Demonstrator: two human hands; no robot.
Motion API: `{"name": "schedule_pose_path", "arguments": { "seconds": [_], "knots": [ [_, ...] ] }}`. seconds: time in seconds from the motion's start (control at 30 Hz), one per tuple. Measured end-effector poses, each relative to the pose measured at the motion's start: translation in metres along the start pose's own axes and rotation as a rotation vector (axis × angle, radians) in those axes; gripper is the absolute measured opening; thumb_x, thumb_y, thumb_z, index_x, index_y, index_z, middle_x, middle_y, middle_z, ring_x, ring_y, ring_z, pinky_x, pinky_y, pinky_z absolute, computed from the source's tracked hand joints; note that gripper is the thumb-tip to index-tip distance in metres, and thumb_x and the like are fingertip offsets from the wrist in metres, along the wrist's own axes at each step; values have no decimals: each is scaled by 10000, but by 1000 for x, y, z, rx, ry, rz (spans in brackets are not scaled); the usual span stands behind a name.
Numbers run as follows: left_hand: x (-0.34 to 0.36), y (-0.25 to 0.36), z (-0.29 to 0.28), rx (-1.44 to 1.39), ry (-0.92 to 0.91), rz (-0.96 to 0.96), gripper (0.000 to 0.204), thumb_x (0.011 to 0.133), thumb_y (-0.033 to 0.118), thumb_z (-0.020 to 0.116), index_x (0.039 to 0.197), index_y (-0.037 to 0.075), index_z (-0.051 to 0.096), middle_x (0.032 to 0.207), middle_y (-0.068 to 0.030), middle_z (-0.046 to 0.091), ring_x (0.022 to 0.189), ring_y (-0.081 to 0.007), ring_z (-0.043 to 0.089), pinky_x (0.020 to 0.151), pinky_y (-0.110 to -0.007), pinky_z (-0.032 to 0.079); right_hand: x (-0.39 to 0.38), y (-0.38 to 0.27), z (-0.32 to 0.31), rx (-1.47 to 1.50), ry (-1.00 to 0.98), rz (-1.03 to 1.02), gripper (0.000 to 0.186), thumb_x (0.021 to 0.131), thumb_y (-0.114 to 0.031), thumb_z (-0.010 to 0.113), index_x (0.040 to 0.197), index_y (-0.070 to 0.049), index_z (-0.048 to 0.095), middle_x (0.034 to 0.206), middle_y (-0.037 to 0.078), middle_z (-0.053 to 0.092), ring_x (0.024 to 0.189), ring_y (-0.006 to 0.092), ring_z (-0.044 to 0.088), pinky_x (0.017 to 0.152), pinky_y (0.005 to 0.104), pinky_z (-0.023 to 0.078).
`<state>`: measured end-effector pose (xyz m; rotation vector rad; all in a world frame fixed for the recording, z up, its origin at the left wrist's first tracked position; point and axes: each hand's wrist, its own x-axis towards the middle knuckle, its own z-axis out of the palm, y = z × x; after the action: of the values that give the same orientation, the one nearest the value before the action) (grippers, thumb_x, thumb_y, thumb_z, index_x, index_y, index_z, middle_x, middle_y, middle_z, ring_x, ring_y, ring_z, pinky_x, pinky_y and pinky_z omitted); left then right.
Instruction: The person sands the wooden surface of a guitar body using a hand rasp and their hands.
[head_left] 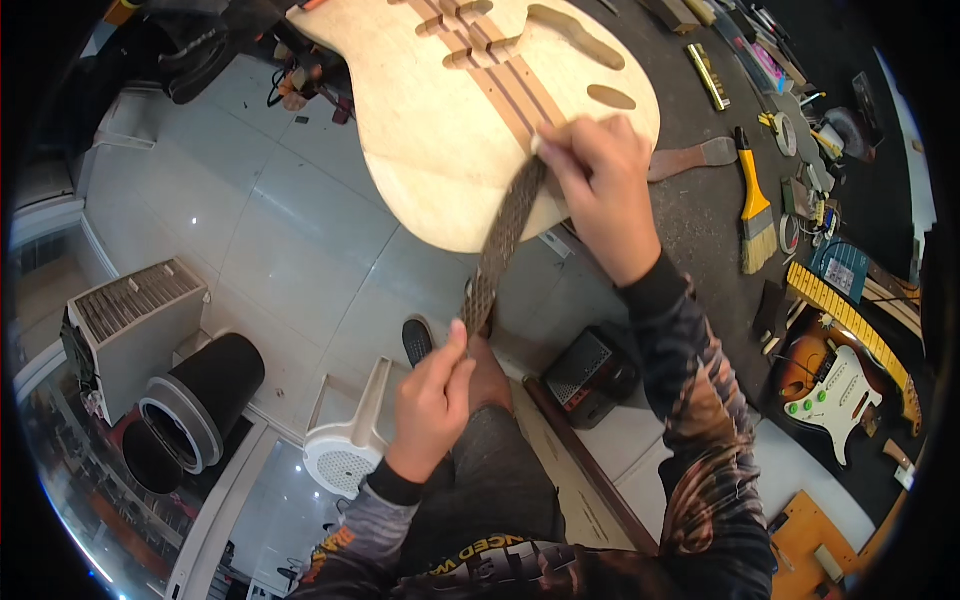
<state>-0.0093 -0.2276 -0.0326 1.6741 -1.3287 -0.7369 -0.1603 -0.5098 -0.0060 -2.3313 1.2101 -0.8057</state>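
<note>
My right hand (605,190) is closed on the upper end of the dark lattice-faced rasp (507,230), which slants across the near edge of the pale guitar body (430,150). My left hand (435,400) pinches its lower end, nearer me than the guitar body; a yellow-handled brush (756,210) lies to that body's right.

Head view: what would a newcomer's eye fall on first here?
Probably the large pale guitar body with its brown-striped middle, at the top centre. Next, the long dark textured tool slanting in front of its lower edge, upper end in the right hand, lower end in the left hand. At the right, the yellow brush lies on the dark bench.
</note>
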Motion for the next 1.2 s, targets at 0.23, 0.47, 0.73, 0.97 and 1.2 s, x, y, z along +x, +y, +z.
{"name": "schedule_pose_path", "arguments": {
  "seconds": [0.23, 0.47, 0.73, 0.97, 1.2],
  "knots": [
    [48, 7, -11, -305, 12, -278, 563, 1145, 10, 565, 1697, 15, 458, 837, 6, 574, 692, -48, 470, 625, -219, 409, 44, 16, 5, -85, 108, -104, 302, 1052, -273, 739, 1302, -104, 721, 1278, 103, 710, 1227, 333, 622, 1071, 523, 415],
    [39, -5, -63, -523, 421, -432, 519, 1219, 178, 490, 1690, 4, 359, 756, -18, 530, 561, -57, 461, 508, -217, 378, -79, -91, 59, 101, -328, -85, 1111, 857, -338, 910, 1740, 16, 336, 1829, 282, 284, 1722, 436, 241, 1389, 562, 216],
    [64, -14, -80, -619, 393, -266, 396, 1207, 167, 507, 1568, 18, 448, 954, -108, 603, 563, -142, 552, 526, -229, 469, -39, -81, 37, -163, -111, -143, 591, 878, -130, 831, 1451, -75, 694, 1728, 191, 499, 1620, 419, 448, 1325, 553, 369],
    [55, -21, -64, -602, 215, -353, 419, 1152, 68, 570, 1554, 43, 456, 1024, -102, 657, 642, -91, 574, 560, -205, 457, -71, -86, -1, 341, -636, -40, 162, 975, -181, 809, 1082, -59, 804, 981, 150, 772, 952, 293, 768, 912, 450, 606],
    [45, -20, -27, -150, 44, -233, 478, 1069, -43, 687, 1527, 8, 558, 1107, -60, 697, 880, -99, 659, 757, -275, 565, 25, -26, -5, 335, 143, 228, 261, 1055, -171, 751, 1260, -9, 742, 814, 92, 691, 691, 230, 632, 683, 404, 522]
  ]
}}
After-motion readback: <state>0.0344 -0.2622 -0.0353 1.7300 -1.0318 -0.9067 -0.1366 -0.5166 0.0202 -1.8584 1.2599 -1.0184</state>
